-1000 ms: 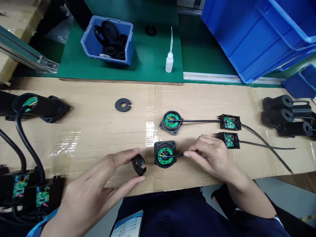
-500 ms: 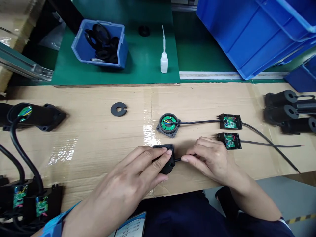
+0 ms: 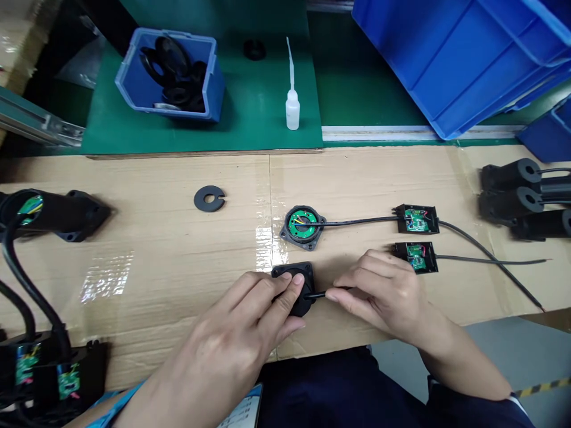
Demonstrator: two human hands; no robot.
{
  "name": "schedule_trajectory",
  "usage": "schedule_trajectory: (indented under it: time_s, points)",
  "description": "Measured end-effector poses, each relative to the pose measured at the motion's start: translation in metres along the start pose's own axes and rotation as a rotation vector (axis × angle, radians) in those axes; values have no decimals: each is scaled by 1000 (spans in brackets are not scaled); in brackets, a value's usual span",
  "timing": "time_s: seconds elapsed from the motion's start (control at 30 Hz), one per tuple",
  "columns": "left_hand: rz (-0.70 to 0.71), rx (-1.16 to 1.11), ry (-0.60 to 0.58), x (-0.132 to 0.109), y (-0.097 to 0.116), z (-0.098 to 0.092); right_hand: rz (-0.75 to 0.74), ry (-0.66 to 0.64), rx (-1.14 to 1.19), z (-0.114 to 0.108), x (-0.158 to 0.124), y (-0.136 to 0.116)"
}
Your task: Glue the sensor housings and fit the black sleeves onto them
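My left hand (image 3: pixel 241 318) grips a black square-flanged housing (image 3: pixel 307 304) on the cardboard, two fingertips pressed on its top and the thumb at its near side. Those fingers hide much of the housing's face. A black cable (image 3: pixel 316 295) runs out over its right edge. My right hand (image 3: pixel 386 291) pinches this cable between thumb and curled fingers, a short way from the housing. Just behind lies a similar housing, a round green circuit board (image 3: pixel 296 229) showing inside. Its cable (image 3: pixel 361 222) leads to an open black box (image 3: pixel 417 220). A second open box (image 3: pixel 416 258) sits beside my right hand.
A slotted black ring (image 3: pixel 201 198) lies left of centre. Behind stand a blue bin (image 3: pixel 214 89) of black parts and a white dropper bottle (image 3: pixel 292 113). Black tubular housings (image 3: pixel 513 205) lie at right, another (image 3: pixel 60 214) at left. A large blue crate (image 3: pixel 428 65) overhangs the back right.
The camera view has shifted slightly. Both hands keep their holds. More of the cable now shows over the housing's right edge, and the left fingertips sit a little lower on its face.
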State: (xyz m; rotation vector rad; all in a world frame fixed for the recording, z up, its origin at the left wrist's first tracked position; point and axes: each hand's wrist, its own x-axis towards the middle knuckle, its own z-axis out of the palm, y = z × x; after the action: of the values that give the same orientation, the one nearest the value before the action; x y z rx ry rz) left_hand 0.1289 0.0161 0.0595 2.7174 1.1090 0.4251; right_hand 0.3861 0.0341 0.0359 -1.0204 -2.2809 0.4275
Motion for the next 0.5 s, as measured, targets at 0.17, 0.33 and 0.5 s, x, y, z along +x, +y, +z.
schedule_trajectory:
  time_s: [0.17,0.33,0.5]
  points:
    - [66,56,-34,-5,0,1,-360,41,-157,-7,0,-15]
    - [119,111,-57,-11,-3,5,-426,86,-235,21,-5,-20]
    - [151,156,-2,-10,-6,11,-336,-2,-249,35,-7,-24]
